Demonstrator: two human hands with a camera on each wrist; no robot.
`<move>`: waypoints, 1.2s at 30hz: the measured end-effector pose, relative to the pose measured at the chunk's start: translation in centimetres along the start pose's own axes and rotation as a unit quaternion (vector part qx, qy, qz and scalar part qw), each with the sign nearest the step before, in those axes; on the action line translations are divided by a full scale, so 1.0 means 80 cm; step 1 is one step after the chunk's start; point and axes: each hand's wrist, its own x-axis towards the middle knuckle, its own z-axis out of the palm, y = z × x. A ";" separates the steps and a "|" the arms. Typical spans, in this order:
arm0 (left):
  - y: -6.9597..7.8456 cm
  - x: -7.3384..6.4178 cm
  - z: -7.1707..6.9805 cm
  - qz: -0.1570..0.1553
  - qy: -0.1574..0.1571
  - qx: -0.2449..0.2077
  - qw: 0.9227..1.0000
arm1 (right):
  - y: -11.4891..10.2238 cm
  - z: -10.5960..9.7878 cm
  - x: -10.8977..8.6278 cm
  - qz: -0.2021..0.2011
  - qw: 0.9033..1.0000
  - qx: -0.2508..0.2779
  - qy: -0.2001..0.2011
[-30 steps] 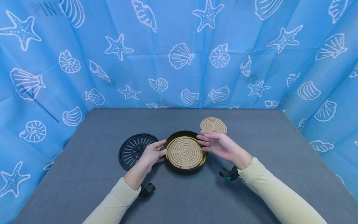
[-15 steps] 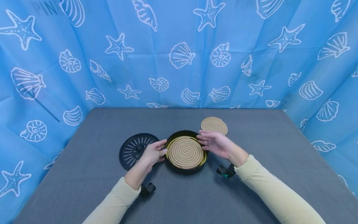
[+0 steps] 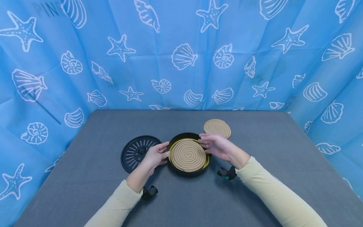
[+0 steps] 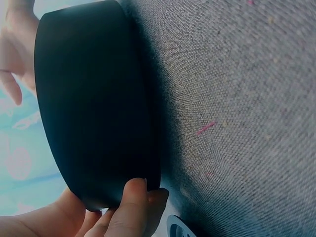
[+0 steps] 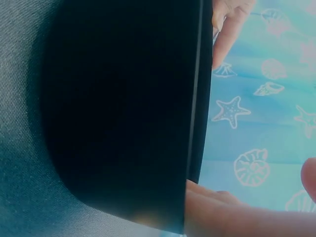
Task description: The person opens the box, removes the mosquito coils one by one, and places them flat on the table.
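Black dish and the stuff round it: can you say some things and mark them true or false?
1. One coil lies in the dish. True.
2. The left hand touches the dish. True.
3. Both coils are in the dish. False: the far coil lies on the table.
4. A slotted disc lies on the table. True.
5. The disc covers the dish. False: it lies beside the dish.

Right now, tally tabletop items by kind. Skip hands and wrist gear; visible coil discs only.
Spiral mosquito coil discs: 2 (any under the top one are hidden)
Round black coil holder: 1
Slotted black lid: 1
Total: 4
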 end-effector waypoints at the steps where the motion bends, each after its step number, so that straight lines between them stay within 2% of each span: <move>1: 0.000 0.000 0.000 -0.001 0.000 -0.001 1.000 | 0.000 0.000 0.000 0.001 1.000 -0.001 -0.001; 13: -0.001 0.000 -0.001 0.002 -0.004 -0.007 1.000 | 0.000 0.000 -0.004 -0.008 1.000 -0.004 -0.016; 28: 0.000 -0.001 -0.002 0.002 -0.012 -0.011 1.000 | -0.006 0.008 0.004 -0.026 0.997 -0.048 0.053; 36: 0.001 -0.002 -0.001 0.001 -0.006 -0.006 1.000 | -0.004 0.007 0.008 -0.029 0.996 -0.051 0.068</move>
